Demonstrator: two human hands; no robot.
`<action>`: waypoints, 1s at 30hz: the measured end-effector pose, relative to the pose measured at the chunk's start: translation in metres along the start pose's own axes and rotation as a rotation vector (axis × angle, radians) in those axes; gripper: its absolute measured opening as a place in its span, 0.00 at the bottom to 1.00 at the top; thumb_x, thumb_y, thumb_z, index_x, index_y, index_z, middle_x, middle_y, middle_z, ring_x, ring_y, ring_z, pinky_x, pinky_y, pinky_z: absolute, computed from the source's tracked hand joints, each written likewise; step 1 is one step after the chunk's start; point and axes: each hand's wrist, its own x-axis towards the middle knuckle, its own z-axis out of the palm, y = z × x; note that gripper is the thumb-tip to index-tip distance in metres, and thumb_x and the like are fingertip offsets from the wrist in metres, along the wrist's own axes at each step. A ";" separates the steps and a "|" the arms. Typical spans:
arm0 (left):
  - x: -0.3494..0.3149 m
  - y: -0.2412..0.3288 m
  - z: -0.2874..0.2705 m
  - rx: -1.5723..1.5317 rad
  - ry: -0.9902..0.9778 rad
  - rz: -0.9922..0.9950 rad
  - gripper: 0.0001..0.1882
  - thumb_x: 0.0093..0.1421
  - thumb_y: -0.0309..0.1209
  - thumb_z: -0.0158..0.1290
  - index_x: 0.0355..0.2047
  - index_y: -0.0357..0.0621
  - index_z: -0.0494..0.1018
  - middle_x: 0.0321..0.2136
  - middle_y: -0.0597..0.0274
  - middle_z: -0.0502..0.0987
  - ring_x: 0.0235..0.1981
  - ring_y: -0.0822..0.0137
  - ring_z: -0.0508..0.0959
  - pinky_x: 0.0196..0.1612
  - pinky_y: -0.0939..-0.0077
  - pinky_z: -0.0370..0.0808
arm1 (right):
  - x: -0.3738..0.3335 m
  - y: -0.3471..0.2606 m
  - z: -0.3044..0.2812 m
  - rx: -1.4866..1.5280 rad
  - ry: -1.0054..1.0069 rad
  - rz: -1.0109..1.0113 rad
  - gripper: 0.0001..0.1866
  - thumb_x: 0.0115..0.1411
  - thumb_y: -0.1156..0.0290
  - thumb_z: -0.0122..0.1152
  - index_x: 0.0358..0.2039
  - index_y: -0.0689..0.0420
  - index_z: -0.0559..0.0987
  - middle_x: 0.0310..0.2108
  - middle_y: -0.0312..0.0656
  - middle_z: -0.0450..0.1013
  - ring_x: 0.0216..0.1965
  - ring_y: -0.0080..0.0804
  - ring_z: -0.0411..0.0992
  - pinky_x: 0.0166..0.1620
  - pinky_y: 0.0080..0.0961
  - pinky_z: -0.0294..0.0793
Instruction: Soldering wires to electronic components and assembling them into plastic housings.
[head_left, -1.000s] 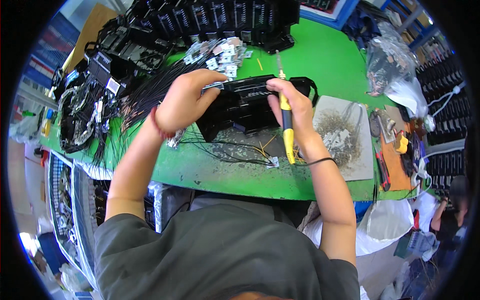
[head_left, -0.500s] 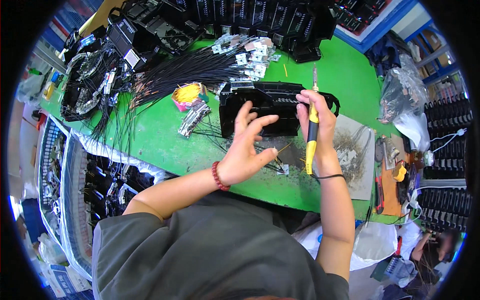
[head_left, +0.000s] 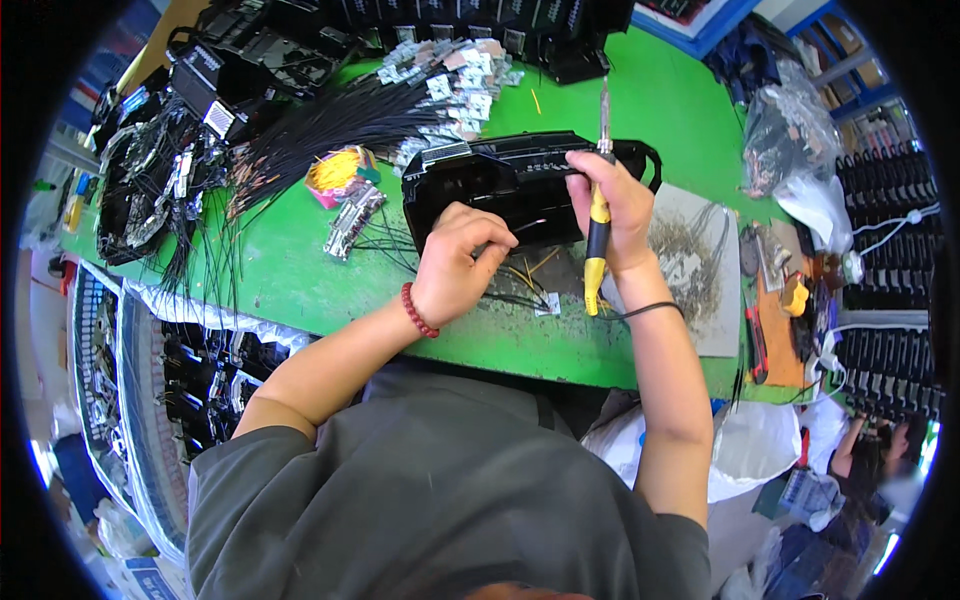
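A black plastic housing (head_left: 520,180) lies on the green bench in front of me, its hollow side up. My right hand (head_left: 622,205) is closed round a yellow-and-black soldering iron (head_left: 598,240), tip pointing away from me, and its fingers rest by the housing's right part. My left hand (head_left: 460,258), with a red bead bracelet at the wrist, is over the housing's near left edge. Its thumb and fingers are pinched together; what they hold, if anything, is hidden. Near it lie thin black and yellow wires and a small pale board (head_left: 547,303).
Left of the housing are a box of yellow pieces (head_left: 340,172), a bundle of metal parts (head_left: 354,220) and many black wires (head_left: 320,135) with pale boards. Black housings line the back. A grey board (head_left: 700,250) and red-handled tool (head_left: 755,345) lie right.
My left hand has gone from spread fingers to a pinch over the housing. The right hand still holds the soldering iron. The whole view has shifted a little.
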 end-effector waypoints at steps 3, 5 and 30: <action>0.005 0.019 0.001 0.183 -0.081 0.212 0.08 0.45 0.20 0.57 0.27 0.43 0.73 0.26 0.60 0.75 0.32 0.59 0.73 0.39 0.66 0.68 | -0.004 0.001 -0.010 0.024 0.012 -0.041 0.22 0.45 0.85 0.61 0.41 0.50 0.74 0.27 0.39 0.74 0.22 0.34 0.72 0.25 0.25 0.71; -0.001 0.022 0.013 0.130 -0.206 0.061 0.07 0.47 0.20 0.56 0.28 0.43 0.72 0.25 0.61 0.75 0.30 0.58 0.74 0.38 0.66 0.68 | -0.014 0.002 -0.015 0.033 0.015 -0.029 0.22 0.44 0.86 0.61 0.41 0.51 0.74 0.34 0.42 0.76 0.24 0.35 0.74 0.28 0.24 0.74; -0.009 0.023 0.037 0.056 -0.359 -0.048 0.03 0.49 0.23 0.57 0.24 0.40 0.73 0.22 0.59 0.74 0.24 0.58 0.76 0.27 0.69 0.71 | -0.119 -0.097 -0.028 0.440 0.212 0.747 0.14 0.54 0.86 0.56 0.42 0.62 0.71 0.31 0.46 0.76 0.26 0.24 0.75 0.28 0.18 0.76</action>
